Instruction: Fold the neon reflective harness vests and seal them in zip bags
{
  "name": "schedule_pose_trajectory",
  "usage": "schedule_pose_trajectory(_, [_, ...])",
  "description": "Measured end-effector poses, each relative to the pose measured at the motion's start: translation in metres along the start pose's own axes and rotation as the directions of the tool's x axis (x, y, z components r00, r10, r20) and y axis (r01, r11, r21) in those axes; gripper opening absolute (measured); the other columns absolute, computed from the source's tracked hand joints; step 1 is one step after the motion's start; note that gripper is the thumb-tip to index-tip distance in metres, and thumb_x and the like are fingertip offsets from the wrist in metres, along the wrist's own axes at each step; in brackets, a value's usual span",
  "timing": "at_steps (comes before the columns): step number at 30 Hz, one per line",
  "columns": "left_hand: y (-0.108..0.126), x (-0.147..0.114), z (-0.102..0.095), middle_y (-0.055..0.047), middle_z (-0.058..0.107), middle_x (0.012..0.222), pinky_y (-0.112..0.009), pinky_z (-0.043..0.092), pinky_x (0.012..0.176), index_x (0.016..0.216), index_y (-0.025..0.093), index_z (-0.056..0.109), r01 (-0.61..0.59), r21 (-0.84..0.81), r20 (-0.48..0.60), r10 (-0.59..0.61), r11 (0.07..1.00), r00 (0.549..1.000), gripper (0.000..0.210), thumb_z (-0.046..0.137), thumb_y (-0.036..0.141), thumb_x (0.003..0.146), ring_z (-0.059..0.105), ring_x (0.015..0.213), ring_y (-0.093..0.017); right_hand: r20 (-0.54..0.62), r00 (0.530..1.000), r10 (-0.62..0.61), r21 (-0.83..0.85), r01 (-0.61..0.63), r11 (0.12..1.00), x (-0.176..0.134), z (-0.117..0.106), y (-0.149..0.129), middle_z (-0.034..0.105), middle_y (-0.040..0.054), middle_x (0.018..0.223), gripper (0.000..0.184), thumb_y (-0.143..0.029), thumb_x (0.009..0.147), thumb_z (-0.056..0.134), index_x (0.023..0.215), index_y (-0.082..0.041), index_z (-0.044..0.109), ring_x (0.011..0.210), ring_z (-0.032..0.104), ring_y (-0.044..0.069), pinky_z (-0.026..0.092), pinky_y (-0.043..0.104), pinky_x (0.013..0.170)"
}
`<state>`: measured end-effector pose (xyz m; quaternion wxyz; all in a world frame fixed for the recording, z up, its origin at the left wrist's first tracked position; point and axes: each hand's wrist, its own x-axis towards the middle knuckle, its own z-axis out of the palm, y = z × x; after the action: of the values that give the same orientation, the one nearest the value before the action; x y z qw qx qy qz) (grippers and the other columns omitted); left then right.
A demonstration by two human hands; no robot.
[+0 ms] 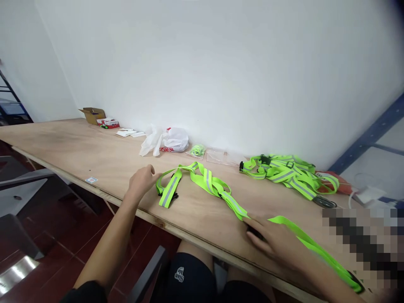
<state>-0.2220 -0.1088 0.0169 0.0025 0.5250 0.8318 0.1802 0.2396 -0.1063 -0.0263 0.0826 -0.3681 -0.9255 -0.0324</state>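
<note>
A neon-green reflective strap (206,179) with a grey stripe lies twisted across the wooden table in front of me. My left hand (142,182) is at its left end, fingers curled and the thumb side against a thin loop of the strap. Beside that loop, a black buckle (174,196) shows under a folded section. My right hand (268,237) reaches in from the right and grips the strap's near end, with something dark partly hidden under the fingers. Another green strap length (311,242) runs behind my right wrist towards the lower right.
A heap of green reflective straps (287,172) with black buckles lies at the back right. Along the wall are clear plastic packets (217,156), a bagged rolled strap (197,150), a white plastic bag (175,139) and a cardboard box (94,115). The table's front edge (176,230) is near my lap.
</note>
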Motion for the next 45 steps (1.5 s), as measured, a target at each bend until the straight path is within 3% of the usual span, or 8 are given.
schedule_pose_trajectory(4, [-0.022,-0.007,0.015,-0.011,0.074,0.083,-0.030,0.040,0.060,0.073,0.021,0.063,-0.049,-0.237,0.214,0.101,0.970,0.971,0.040,0.063,0.061,0.075,0.068,0.080,-0.029,-0.131,0.990,0.058,-0.106,-0.072,0.992,-0.005,0.014,0.018,0.076,0.0112,0.113,0.042,-0.028,0.098,0.038,0.130,-0.020,0.064,0.084,0.077,0.028,0.062,0.038,0.067])
schedule_pose_trajectory(12, [-0.001,-0.002,0.034,-0.006,0.070,0.072,-0.029,0.045,0.062,0.073,0.022,0.054,-0.083,-0.725,-0.022,0.097,0.683,0.995,0.022,0.060,0.043,0.074,0.066,0.072,-0.024,-0.334,0.918,0.213,0.217,-0.146,0.965,-0.018,0.009,0.030,0.069,0.0112,0.130,0.043,-0.034,0.095,0.044,0.134,-0.022,0.060,0.113,0.069,0.029,0.058,0.043,0.095])
schedule_pose_trajectory(15, [0.007,0.015,0.027,-0.006,0.070,0.078,-0.031,0.051,0.066,0.088,0.020,0.051,-0.111,-0.847,-0.096,0.056,0.519,0.994,0.031,0.044,0.050,0.083,0.069,0.074,-0.023,-0.451,0.791,0.414,0.411,-0.227,0.883,-0.028,-0.014,0.045,0.071,0.0097,0.126,0.045,-0.046,0.091,0.050,0.126,-0.022,0.066,0.117,0.067,0.031,0.053,0.047,0.103])
schedule_pose_trajectory(19, [0.008,0.034,0.011,-0.003,0.064,0.069,-0.033,0.053,0.063,0.093,0.021,0.047,-0.144,-0.887,-0.135,0.051,0.438,0.990,0.035,0.039,0.054,0.084,0.067,0.065,-0.022,-0.506,0.517,0.691,0.615,-0.345,0.709,-0.048,-0.048,0.063,0.071,0.0083,0.125,0.051,-0.053,0.083,0.058,0.123,-0.023,0.069,0.122,0.063,0.036,0.049,0.050,0.106])
schedule_pose_trajectory(27, [-0.012,0.060,-0.016,-0.005,0.068,0.084,-0.032,0.051,0.075,0.091,0.020,0.056,-0.196,-0.720,-0.180,0.094,0.665,0.979,0.028,0.046,0.039,0.072,0.066,0.084,-0.024,-0.545,0.113,0.831,0.731,-0.422,0.537,-0.074,-0.090,0.092,0.071,0.0100,0.124,0.054,-0.045,0.079,0.056,0.126,-0.021,0.069,0.120,0.062,0.035,0.046,0.046,0.106])
schedule_pose_trajectory(29, [-0.021,0.067,-0.020,-0.007,0.069,0.086,-0.034,0.050,0.076,0.085,0.020,0.059,-0.169,-0.629,-0.157,0.088,0.759,0.984,0.027,0.044,0.036,0.070,0.065,0.086,-0.027,-0.545,0.081,0.835,0.721,-0.464,0.515,-0.077,-0.099,0.098,0.073,0.0113,0.118,0.055,-0.042,0.076,0.055,0.122,-0.016,0.071,0.116,0.065,0.034,0.048,0.046,0.102])
schedule_pose_trajectory(36, [-0.049,0.081,-0.019,-0.015,0.070,0.078,-0.040,0.048,0.077,0.062,0.023,0.053,-0.025,-0.271,-0.001,0.026,0.962,1.000,0.012,0.053,0.035,0.061,0.065,0.093,-0.040,-0.471,0.346,0.811,0.444,-0.701,0.557,-0.089,-0.093,0.113,0.073,0.0153,0.095,0.046,-0.050,0.081,0.049,0.112,-0.023,0.069,0.093,0.067,0.038,0.049,0.047,0.080])
schedule_pose_trajectory(45, [-0.015,0.056,-0.019,-0.015,0.074,0.104,-0.035,0.052,0.075,0.111,0.019,0.068,-0.215,-0.072,0.291,0.227,0.974,0.929,0.066,0.076,0.040,0.049,0.069,0.096,-0.038,-0.301,0.646,0.702,0.203,-0.676,0.709,-0.052,-0.043,0.111,0.075,0.0127,0.092,0.054,-0.042,0.085,0.051,0.130,-0.015,0.062,0.076,0.069,0.029,0.050,0.037,0.070])
